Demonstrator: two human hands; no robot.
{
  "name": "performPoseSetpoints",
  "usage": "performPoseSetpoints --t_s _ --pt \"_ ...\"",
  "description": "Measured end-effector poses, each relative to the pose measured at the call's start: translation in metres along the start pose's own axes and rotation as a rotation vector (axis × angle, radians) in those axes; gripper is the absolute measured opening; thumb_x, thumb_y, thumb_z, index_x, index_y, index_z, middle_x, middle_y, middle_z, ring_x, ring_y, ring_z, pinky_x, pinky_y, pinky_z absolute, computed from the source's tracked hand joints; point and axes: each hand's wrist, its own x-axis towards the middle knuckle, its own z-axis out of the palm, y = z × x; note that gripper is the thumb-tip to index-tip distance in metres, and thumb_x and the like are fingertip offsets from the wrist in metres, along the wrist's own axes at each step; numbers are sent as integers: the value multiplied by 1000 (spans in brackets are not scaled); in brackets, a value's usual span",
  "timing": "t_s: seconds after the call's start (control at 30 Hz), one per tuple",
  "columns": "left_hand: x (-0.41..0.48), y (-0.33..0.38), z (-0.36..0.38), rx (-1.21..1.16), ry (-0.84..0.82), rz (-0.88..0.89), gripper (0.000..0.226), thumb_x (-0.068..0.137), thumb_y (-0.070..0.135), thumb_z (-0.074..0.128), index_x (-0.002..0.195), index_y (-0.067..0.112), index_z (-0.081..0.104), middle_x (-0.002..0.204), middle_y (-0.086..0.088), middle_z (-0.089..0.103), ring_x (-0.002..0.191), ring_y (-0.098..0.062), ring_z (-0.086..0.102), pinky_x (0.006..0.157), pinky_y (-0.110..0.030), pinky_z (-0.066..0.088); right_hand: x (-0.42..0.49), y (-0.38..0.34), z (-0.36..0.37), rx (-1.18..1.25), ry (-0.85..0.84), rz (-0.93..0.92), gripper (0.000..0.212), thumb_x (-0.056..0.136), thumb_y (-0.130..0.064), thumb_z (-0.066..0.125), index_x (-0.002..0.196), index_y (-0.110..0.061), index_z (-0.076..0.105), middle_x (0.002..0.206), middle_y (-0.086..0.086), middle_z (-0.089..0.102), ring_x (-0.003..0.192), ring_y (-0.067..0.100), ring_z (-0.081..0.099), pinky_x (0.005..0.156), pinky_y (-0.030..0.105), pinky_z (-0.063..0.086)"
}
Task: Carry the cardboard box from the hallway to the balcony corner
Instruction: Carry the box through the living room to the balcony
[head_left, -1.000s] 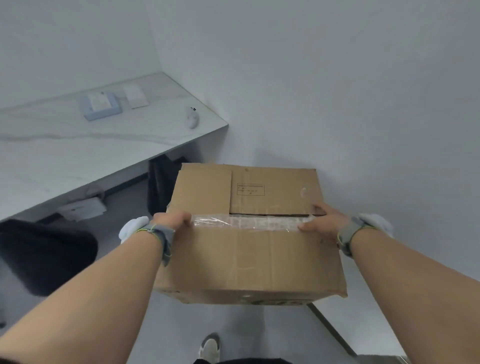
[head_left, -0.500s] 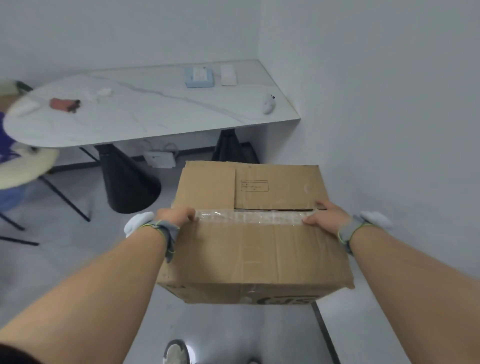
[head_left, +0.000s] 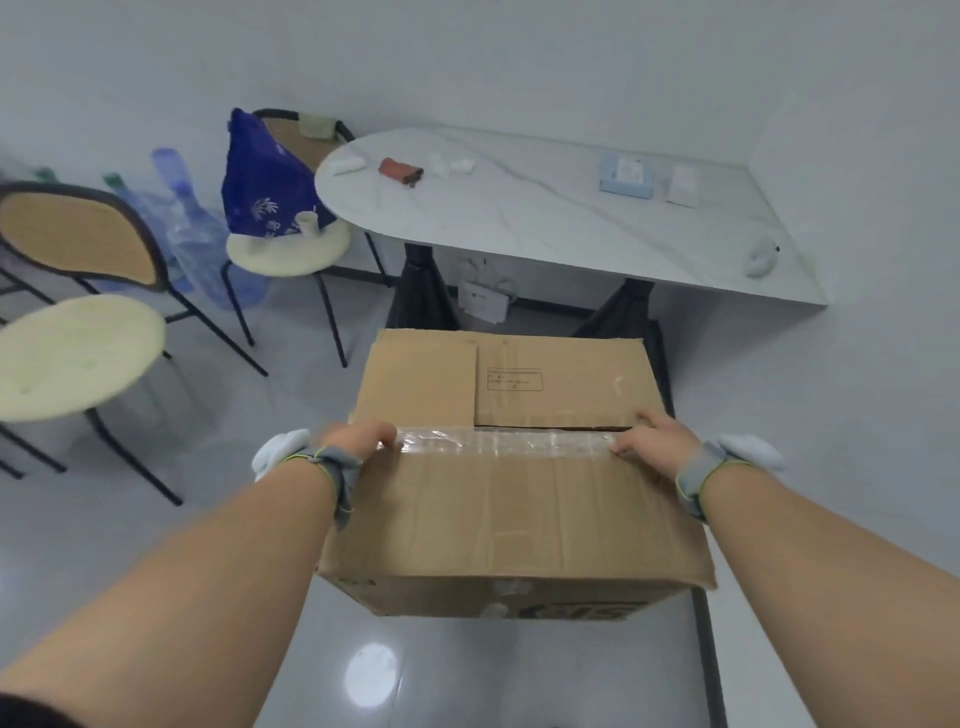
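A brown cardboard box (head_left: 514, 499) with a strip of clear tape across its top is held off the floor in front of me. My left hand (head_left: 358, 441) grips its left edge at the tape line, thumb on top. On the right edge, my right hand (head_left: 657, 441) grips it the same way. Both wrists wear grey straps with white sensors. The fingers under the box sides are hidden.
A white marble table (head_left: 561, 228) on black legs stands ahead against the wall, with small items on it. Two cushioned chairs (head_left: 72, 353) stand at left, one carrying a blue bag (head_left: 265, 182). Water jugs (head_left: 197, 244) sit behind them. Glossy floor lies below.
The view has swung left: the table shifted from the left to the centre-right, and the chairs, bag and jugs came into sight. Both hands keep the same grip on the box.
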Motion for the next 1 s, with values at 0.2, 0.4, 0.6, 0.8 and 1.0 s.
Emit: performPoseSetpoints --t_s 0.2,0.4,0.6,0.8,1.0 --pt "-15 -67 -111 -124 142 -38 52 35 38 66 78 9 65 87 -8 62 70 -27 58 66 -33 43 -29 -75 102 -123 -123 -103 84 61 -32 70 140 -31 44 145 4 44 129 28 43 94 31 37" --pt "-24 -131 -210 -181 290 -52 67 43 33 63 104 5 64 85 -5 59 59 -22 52 58 -23 41 -60 -142 201 -180 -264 -235 76 69 -25 71 140 -26 43 143 5 46 127 27 45 96 30 37" --pt "-42 -185 -269 -290 482 -141 19 62 25 64 60 13 49 98 -13 52 89 -30 49 91 -42 43 -86 -196 281 -282 -390 -350 79 67 -27 72 140 -27 43 144 3 46 127 25 46 101 31 36" --pt "-44 -238 -320 -362 553 -242 21 79 19 56 59 15 50 104 -18 56 88 -28 50 76 -33 38 -102 -248 366 -404 -549 -458 78 68 -27 72 141 -25 41 142 4 47 125 27 49 104 36 39" --pt "-47 -284 -360 -479 651 -412 18 62 32 53 65 14 53 84 -17 62 69 -23 55 66 -30 45 -111 -304 456 -493 -720 -565 73 74 -20 71 142 -18 42 143 6 46 125 26 50 102 30 36"
